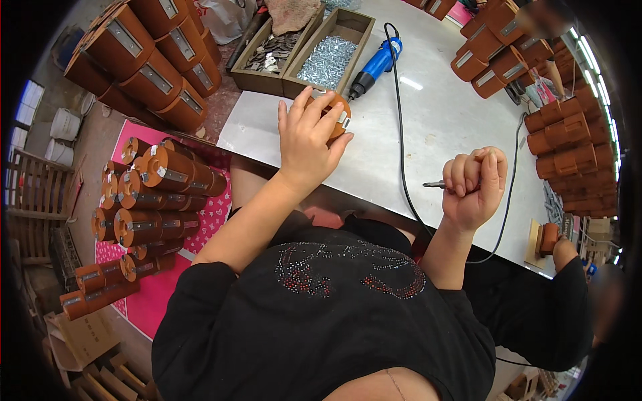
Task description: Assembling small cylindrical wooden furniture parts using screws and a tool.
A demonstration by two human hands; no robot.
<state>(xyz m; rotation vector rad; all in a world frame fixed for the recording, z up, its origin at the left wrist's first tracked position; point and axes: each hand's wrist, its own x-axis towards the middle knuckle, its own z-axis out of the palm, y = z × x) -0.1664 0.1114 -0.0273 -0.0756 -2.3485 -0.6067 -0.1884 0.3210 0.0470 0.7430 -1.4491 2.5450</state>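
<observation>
Far left: stack of brown cylinders [157, 194] on pink mat, well apart from bench. Left hand [309, 137], fingers spread, presses brown cylinder [338, 113] flat on grey table [441, 127]. Behind it: tray of screws [329, 59], blue driver [376, 67]. Right hand [473, 182] fisted around screw [435, 184], tip out. I judge: hold cylinder steady, seat screw square at metal bracket.

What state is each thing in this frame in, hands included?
Left hand: fingers spread, pressing on the brown cylinder.
Brown cylinder: lying on the table, metal strip showing.
Right hand: fisted around a thin metal tool.
Blue power screwdriver: lying unheld, corded.
Screw tray: open, filled.
</observation>
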